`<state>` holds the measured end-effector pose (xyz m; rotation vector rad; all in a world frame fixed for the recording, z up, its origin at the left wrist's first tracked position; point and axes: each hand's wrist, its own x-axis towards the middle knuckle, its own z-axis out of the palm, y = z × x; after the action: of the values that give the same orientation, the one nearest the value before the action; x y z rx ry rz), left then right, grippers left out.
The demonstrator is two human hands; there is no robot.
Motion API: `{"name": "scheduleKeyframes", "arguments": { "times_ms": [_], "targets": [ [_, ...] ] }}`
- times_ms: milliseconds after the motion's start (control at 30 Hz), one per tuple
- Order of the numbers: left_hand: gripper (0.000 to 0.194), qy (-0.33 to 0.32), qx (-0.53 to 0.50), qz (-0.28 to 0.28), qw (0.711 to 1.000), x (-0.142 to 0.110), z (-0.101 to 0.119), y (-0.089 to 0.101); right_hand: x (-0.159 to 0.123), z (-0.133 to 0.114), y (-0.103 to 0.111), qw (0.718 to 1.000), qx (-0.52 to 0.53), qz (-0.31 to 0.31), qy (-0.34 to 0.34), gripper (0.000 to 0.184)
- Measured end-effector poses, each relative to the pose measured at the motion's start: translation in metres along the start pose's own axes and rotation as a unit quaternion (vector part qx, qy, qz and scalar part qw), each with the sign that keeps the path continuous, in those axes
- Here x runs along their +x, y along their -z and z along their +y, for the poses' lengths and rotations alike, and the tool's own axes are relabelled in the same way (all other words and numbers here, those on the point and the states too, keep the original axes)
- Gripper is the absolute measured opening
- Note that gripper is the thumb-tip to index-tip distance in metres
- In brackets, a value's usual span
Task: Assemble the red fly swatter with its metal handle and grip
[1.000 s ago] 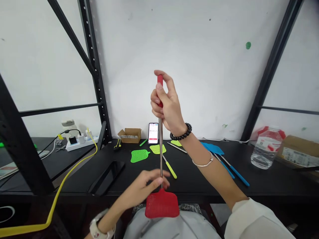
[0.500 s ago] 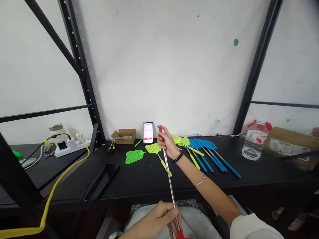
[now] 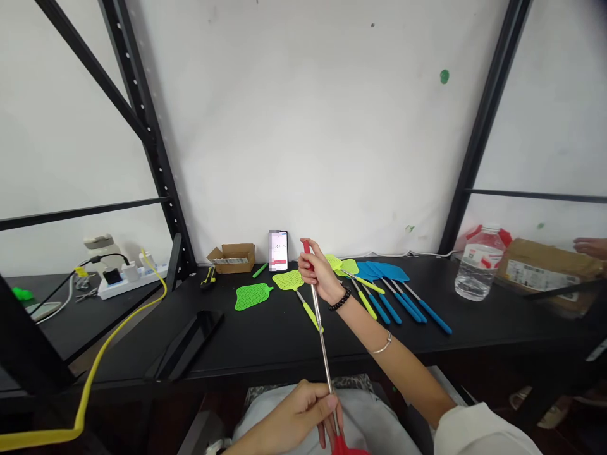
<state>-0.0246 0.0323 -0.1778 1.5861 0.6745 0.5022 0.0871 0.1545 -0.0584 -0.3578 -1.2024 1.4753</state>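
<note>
A red fly swatter with a long metal shaft [image 3: 324, 346] slants between my two hands, over the table's front edge. My right hand [image 3: 325, 276] is wrapped round its red handle at the upper end. At the lower end my left hand [image 3: 303, 414] grips the shaft just above the red head, which is partly cut off by the bottom of the view. Behind the shaft lies a yellow-green fly swatter [image 3: 288, 279]. Several yellow-green and blue fly swatters [image 3: 394, 273] lie to the right of my right hand. A loose green swatter head [image 3: 253, 296] rests at the left.
A phone with a timer [image 3: 279, 251] leans on the wall near a small cardboard box [image 3: 232, 258] and a green stick [image 3: 259, 270]. A dark tablet [image 3: 192, 344], yellow cable [image 3: 102, 354], water bottle [image 3: 478, 268] and brown package [image 3: 540, 272] surround. Another person's hand [image 3: 590, 246] shows far right.
The view has shifted slightly, so the table things sit a little further left. Both hands keep their hold on the red fly swatter. The other person's hand shows more at the right edge.
</note>
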Motion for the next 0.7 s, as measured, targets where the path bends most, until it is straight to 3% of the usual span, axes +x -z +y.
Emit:
{"name": "scheduleKeyframes", "arguments": {
  "times_ms": [300,700],
  "targets": [
    [0.047,-0.041,-0.049,-0.012,0.998,0.000,-0.004,-0.003,-0.002,-0.003,-0.007,1.000,0.001,-0.010,0.000,0.036],
    [0.043,-0.083,-0.180,-0.046,0.979,0.005,-0.008,-0.009,0.000,0.015,0.008,0.994,0.083,-0.051,-0.052,0.033]
  ]
}}
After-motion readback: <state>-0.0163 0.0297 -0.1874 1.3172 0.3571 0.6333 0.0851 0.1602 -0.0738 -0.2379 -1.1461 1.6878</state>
